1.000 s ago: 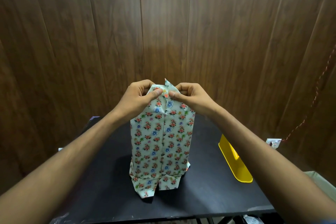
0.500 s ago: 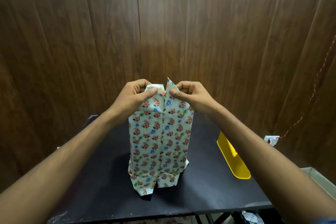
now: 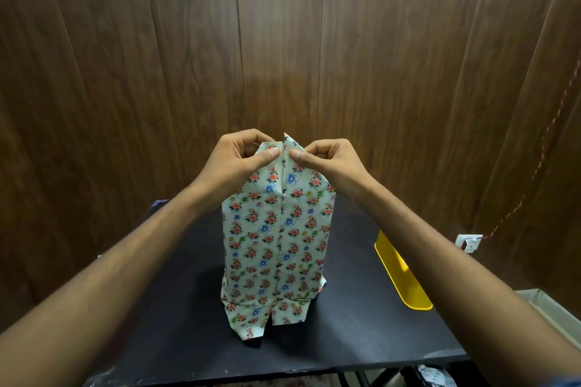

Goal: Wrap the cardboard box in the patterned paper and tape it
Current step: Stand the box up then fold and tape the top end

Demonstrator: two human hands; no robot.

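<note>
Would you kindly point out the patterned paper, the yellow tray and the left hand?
patterned paper [image 3: 276, 248], head view, front face.
yellow tray [image 3: 405, 283], head view, flat side.
left hand [image 3: 235, 160], head view, back of hand.

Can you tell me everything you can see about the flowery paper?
The patterned paper is pale with small red, blue and green flowers. It covers a tall box standing upright on the black table, with a seam running down the middle of the near face. At the top, the left hand and right hand each pinch the loose paper beside the seam. At the bottom, unfolded flaps spread onto the table. No tape is visible.
</note>
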